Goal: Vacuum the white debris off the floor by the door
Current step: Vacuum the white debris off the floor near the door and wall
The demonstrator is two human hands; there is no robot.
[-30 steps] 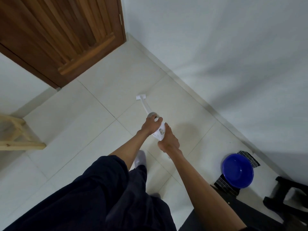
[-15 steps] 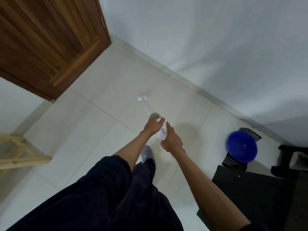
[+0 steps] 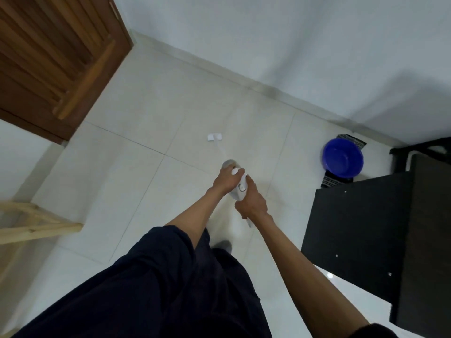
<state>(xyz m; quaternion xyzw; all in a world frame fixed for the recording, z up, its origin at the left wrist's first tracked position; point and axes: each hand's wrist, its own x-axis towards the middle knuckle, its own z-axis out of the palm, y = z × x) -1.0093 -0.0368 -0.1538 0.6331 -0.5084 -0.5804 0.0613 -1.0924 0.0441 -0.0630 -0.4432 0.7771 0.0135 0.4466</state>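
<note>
Head view: our left grip (image 3: 225, 179) and right grip (image 3: 251, 203) both clasp the vacuum (image 3: 241, 190), its nozzle (image 3: 214, 137) on the floor (image 3: 146, 113) apart from the door (image 3: 48, 59); we judge this the sweeping step, with any debris too faint to spot, and next we push the nozzle doorward

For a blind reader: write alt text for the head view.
A person's left hand and right hand grip a white handheld vacuum, its nozzle on the pale floor tiles. A wooden door is upper left, a blue basin at right.
</note>
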